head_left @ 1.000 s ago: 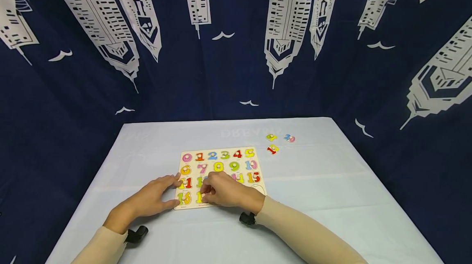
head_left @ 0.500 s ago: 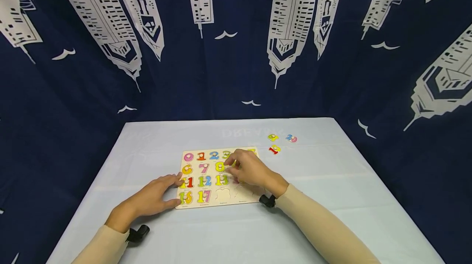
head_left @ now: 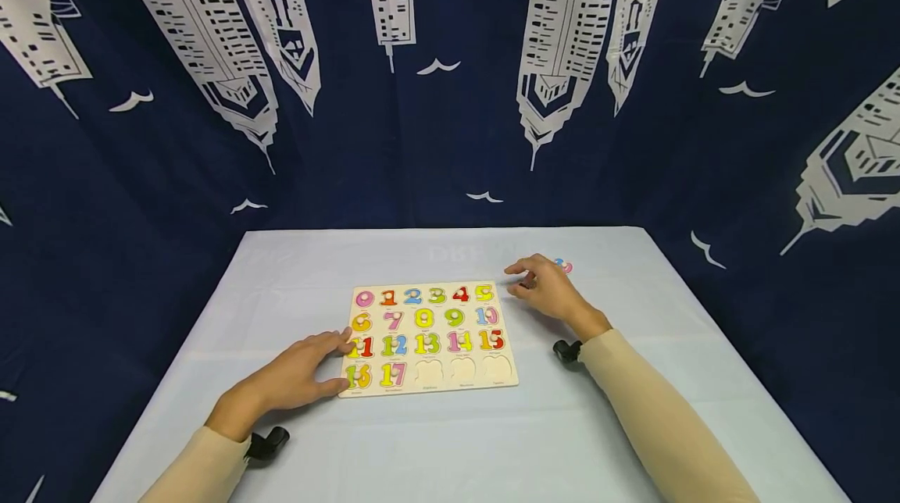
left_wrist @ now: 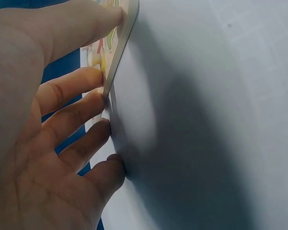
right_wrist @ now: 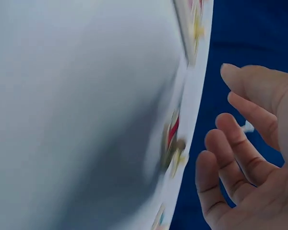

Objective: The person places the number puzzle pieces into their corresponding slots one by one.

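A wooden number puzzle board (head_left: 411,375) lies on the table, numbers 0 to 17 seated and three recesses bare in its nearest row. My left hand (head_left: 298,374) rests at the board's left edge, thumb and fingertips touching it. Past the board's far right corner, my right hand (head_left: 544,288) hovers with fingers spread and nothing between them. A blue and pink number piece (head_left: 567,267) shows behind that hand, which hides the other loose pieces in the head view. The right wrist view catches a red number piece (right_wrist: 173,130) with a knob, blurred, below the fingers.
White cloth covers the table (head_left: 422,448). A dark blue curtain (head_left: 394,151) with white building prints hangs behind its far edge. Small black wrist cameras (head_left: 267,444) are strapped to both wrists.
My right hand has left the 17 piece in the bottom row and moved right and away, across the board to the loose pieces. My left hand stays at the board's edge.
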A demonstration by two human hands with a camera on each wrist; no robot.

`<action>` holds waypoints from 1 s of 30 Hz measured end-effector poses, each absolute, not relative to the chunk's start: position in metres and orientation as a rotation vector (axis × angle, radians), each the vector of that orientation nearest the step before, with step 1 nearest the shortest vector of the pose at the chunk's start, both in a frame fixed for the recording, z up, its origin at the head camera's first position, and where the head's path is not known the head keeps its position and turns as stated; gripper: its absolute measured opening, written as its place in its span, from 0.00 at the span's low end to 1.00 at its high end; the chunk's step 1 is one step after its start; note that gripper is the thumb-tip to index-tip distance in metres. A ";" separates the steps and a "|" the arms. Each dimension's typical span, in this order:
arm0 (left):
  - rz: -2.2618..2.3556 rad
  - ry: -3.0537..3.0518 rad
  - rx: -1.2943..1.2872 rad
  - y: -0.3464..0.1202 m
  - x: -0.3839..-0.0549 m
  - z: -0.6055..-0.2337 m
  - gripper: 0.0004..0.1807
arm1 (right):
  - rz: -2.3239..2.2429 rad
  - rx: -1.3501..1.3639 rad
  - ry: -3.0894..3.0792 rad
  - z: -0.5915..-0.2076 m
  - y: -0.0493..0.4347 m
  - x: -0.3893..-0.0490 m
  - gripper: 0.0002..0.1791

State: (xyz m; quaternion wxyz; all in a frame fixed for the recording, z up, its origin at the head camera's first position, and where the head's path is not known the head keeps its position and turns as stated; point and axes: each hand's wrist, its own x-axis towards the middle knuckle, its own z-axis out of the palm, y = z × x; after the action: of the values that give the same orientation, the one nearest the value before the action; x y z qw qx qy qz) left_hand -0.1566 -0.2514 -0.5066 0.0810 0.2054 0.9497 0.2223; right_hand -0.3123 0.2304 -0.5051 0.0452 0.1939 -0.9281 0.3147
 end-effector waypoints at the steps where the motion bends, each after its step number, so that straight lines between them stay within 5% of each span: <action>1: 0.667 2.837 0.610 -0.251 -0.157 -0.506 0.35 | 0.964 0.567 -2.853 -0.506 0.236 -0.314 0.21; 30: 0.666 2.838 0.615 -0.250 -0.158 -0.508 0.34 | 0.972 0.371 -2.870 -0.515 0.255 -0.317 0.02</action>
State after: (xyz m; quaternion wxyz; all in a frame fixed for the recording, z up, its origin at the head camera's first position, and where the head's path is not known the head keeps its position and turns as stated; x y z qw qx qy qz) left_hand -0.1576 -0.2504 -0.5080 0.0812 0.2057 0.9494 0.2230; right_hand -0.3173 0.2548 -0.5149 0.0443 0.1214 -0.9392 0.3181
